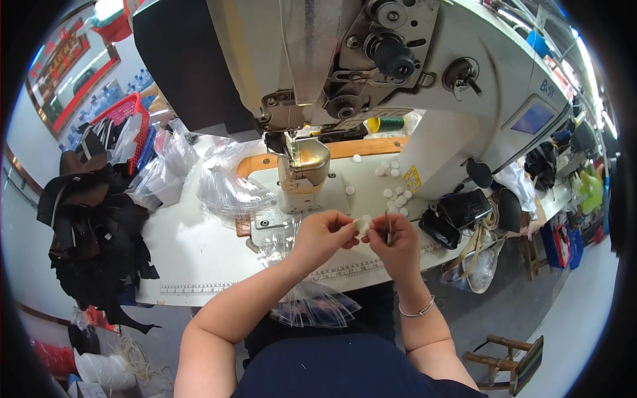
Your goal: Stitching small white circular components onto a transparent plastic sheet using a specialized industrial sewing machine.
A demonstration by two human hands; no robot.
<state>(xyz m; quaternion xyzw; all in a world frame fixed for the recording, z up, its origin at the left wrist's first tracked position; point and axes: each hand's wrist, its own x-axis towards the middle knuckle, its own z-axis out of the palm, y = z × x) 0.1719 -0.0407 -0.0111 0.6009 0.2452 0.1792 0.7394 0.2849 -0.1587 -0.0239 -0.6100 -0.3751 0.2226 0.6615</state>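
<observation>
Both hands meet in front of the sewing machine (458, 73). My left hand (324, 237) is closed, pinching small white round pieces (362, 224) between thumb and fingertips. Close beside it, my right hand (399, 247) is closed around a slim metal tool, perhaps thread snips (388, 229); its fingertips touch the same white pieces. More white discs (400, 200) lie loose on the table just beyond my right hand. Clear plastic strips (282, 249) hang over the table edge beneath my left forearm.
Clear plastic bags (229, 176) heap left of the machine's post (304, 176). Black fabric scraps (96, 225) drape off the table's left end. Black pouches (458, 215) and cords lie at right. A ruler strip (352, 270) runs along the front edge. A wooden stool (507, 361) stands lower right.
</observation>
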